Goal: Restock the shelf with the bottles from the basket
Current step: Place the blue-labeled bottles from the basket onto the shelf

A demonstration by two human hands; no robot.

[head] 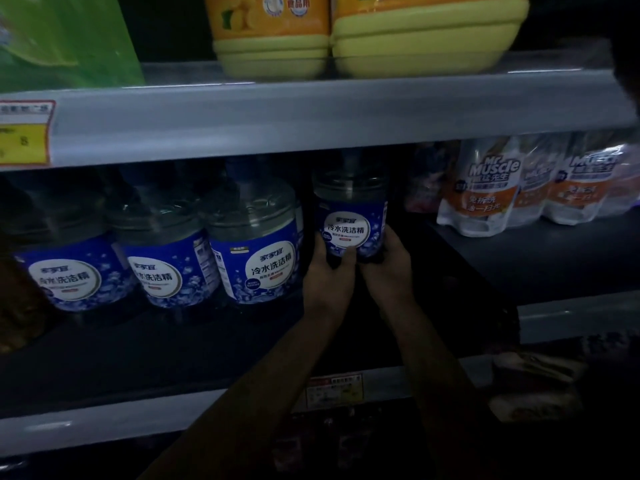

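A clear bottle with a blue label (350, 216) stands deep on the dark middle shelf (145, 344). My left hand (329, 271) grips its lower left side and my right hand (388, 268) grips its lower right side. Three matching blue-label bottles stand in a row to its left: the nearest bottle (254, 237), the middle bottle (162, 247) and the leftmost bottle (65, 258). The held bottle sits further back than those three. The basket is out of view.
White and orange refill pouches (491, 188) fill the right of the same shelf. Yellow bottles (429, 39) and a green pack (65, 39) stand on the upper shelf (311, 112). Price tags hang at the left edge (24, 133) and below (334, 389).
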